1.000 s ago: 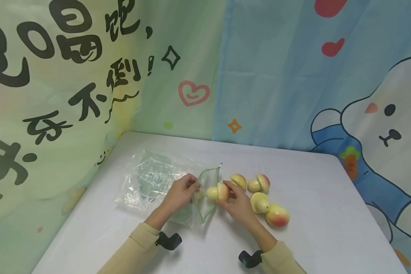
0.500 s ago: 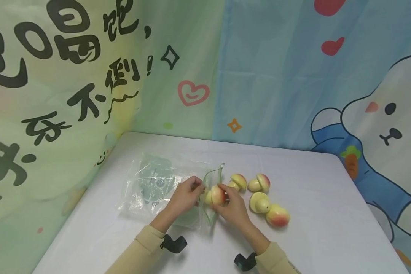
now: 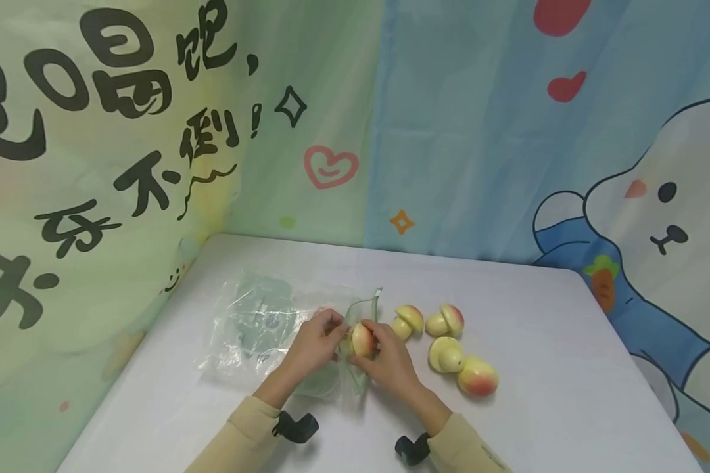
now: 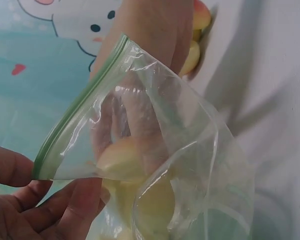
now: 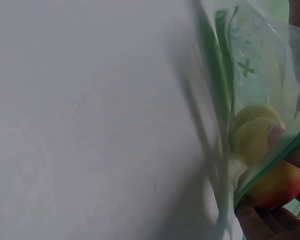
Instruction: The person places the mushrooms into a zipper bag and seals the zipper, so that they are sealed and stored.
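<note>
White table (image 3: 538,368); right fingers (image 3: 374,326) grip mushroom-shaped red-yellow piece (image 3: 362,341); left fingers (image 4: 82,207) pinch clear bag (image 4: 80,106).

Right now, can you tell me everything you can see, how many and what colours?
Plastic bag: 1, clear and green, left of centre
Toy mushrooms: 3, yellow, reddish on two caps, right of the bag
Rounded piece: 1, yellow and red, beside the nearest mushroom
Held mushroom: 1, yellow and red, at the bag's mouth; others inside, can't tell
Table: 1, white, underneath
Backdrop: number unclear, green and blue, behind
Printed animal: 1, white and blue, right
Printed carrot: 1, orange, on the animal
Printed hearts: 3, red and pink, backdrop
Writing: several characters, black, left
Wrist devices: 2, black, by the cuffs
Sleeves: 2, beige, bottom
Left grip: 1, bare, on the bag
Right grip: 1, bare, on the held mushroom
</note>
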Available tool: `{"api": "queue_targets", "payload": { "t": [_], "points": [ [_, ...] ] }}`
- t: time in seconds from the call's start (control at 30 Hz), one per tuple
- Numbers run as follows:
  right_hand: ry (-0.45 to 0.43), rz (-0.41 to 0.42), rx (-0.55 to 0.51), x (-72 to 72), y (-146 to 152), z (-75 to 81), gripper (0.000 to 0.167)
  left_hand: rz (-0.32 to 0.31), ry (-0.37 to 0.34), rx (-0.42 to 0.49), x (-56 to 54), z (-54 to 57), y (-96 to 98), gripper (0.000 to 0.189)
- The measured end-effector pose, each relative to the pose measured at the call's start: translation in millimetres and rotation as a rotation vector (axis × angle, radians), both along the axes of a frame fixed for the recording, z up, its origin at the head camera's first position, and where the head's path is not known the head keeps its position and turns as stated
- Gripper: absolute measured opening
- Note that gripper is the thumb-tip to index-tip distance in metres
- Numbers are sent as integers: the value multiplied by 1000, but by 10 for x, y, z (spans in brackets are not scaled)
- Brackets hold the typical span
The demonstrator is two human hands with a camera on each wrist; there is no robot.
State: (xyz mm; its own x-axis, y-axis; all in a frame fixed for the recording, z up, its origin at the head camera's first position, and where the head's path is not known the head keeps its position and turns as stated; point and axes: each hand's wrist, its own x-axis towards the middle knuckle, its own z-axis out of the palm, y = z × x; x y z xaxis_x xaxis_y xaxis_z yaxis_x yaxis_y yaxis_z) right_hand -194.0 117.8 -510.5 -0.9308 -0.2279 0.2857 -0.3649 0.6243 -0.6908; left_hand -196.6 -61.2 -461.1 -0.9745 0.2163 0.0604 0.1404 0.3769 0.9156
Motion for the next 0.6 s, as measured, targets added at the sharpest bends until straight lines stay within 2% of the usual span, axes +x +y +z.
{"api": "queue_targets", "payload": {
  "t": [0.27,0.33,0.5,0.6],
  "points": [
    [-103,5,2,-99,-157,-5,66,9,21,3,-16,-4,-70,15],
    [-100,22,14,-120,-189,3,66,16,25,0,-25,1,-81,15],
    [-66,56,53,-175,-259,46,46,33,36,-8,-36,21,-90,12],
    [-77,72,45,-204,-300,51,34,37,38,-4,-43,16,-94,11]
  ]
}}
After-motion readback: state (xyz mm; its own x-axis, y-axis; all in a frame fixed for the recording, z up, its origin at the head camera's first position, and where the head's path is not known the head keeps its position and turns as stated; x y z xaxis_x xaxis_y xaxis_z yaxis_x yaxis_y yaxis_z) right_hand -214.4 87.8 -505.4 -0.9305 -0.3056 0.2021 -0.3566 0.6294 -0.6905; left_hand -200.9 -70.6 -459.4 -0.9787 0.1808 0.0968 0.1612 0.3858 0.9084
